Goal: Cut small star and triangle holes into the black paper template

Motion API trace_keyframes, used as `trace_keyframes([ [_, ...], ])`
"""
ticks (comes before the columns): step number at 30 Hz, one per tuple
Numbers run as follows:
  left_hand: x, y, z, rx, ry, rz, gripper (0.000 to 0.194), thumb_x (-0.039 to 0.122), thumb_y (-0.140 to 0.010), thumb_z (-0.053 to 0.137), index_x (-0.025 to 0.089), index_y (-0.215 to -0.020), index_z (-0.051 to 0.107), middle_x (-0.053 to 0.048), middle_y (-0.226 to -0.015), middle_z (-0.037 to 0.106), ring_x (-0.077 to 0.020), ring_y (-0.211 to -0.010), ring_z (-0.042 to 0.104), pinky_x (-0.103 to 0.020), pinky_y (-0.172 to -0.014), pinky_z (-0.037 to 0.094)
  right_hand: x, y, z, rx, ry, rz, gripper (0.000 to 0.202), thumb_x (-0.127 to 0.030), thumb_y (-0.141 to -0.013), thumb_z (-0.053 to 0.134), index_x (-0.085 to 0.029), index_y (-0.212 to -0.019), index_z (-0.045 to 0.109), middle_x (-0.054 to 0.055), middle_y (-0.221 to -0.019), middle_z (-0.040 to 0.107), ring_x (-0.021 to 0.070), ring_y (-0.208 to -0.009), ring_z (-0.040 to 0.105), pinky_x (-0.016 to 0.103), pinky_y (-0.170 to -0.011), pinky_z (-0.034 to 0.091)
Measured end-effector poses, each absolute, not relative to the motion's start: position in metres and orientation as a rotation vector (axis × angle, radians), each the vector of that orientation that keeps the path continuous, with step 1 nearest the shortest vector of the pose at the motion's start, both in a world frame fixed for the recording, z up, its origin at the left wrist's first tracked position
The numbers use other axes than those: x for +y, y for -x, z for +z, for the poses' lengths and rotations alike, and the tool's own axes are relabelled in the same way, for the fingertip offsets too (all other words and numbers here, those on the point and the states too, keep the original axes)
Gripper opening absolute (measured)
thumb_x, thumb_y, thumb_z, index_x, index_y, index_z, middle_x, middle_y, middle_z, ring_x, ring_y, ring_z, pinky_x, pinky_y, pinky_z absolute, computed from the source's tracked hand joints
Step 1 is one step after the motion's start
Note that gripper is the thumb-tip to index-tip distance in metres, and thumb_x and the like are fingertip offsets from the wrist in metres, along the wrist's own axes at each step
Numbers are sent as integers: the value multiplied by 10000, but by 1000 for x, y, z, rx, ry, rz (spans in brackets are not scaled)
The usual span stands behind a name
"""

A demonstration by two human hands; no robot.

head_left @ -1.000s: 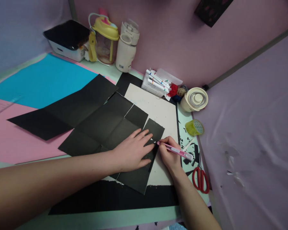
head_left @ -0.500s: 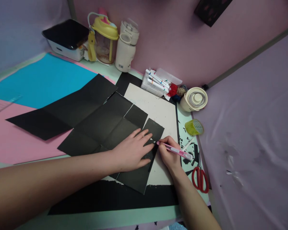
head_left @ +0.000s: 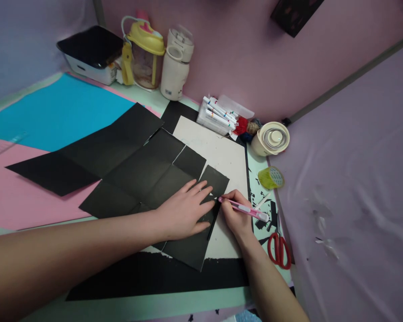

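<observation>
A large sheet of black card [head_left: 130, 172], creased and slit in places, lies across the table and over a white board [head_left: 215, 145]. My left hand [head_left: 186, 212] rests flat on its right part, fingers spread. Between the fingers of my right hand [head_left: 237, 214] is a pink craft knife [head_left: 243, 208], held like a pen. The knife's tip end meets the card's right edge, just beside my left fingertips; the blade itself is too small to make out. Small white cut-out gaps show in the card near that tip.
Red-handled scissors [head_left: 279, 250] and black paper scraps [head_left: 263, 223] lie at the right edge, below a yellow-green tape roll [head_left: 271, 177]. Markers [head_left: 218, 114], a white bottle [head_left: 175, 67] and a yellow-lidded cup [head_left: 144, 58] stand at the back. Blue paper [head_left: 63, 112] and pink paper [head_left: 36, 201] spread leftward.
Almost nothing differs. The whole view has shifted very slightly; both hands, the craft knife and the black card keep their places relative to each other.
</observation>
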State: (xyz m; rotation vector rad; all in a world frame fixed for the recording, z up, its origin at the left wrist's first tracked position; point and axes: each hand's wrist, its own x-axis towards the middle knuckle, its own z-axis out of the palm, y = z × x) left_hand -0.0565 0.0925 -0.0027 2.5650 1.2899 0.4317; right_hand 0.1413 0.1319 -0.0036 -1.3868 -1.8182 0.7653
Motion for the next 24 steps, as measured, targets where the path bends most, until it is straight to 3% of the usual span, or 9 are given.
trace_keyframes([
  [17,93,57,-7,1289,-2582,478,525,500,-920,512,183,-1338,517,-134,-1505,410,-326,-1440,261,-488,-1163,164,134,-144,-3,-1645,1386,775,77,-227,-772,573,-192,-717,615,-6,-659,611,148,-607,540,254,-566,424],
  [21,93,56,-7,1319,-2577,490,595,503,-900,526,109,-1343,469,-178,-1511,382,-308,-1439,269,-456,-1178,161,138,-144,0,-1444,1177,914,46,-253,-794,590,-214,-806,611,-5,-743,577,147,-666,539,292,-668,485],
  [24,92,56,-8,1348,-2553,545,611,484,-876,556,92,-1333,449,-194,-1518,355,-304,-1447,249,-441,-1186,171,139,-143,9,-1341,983,1148,27,-261,-775,572,-234,-775,576,-12,-733,523,142,-647,519,408,-837,522],
])
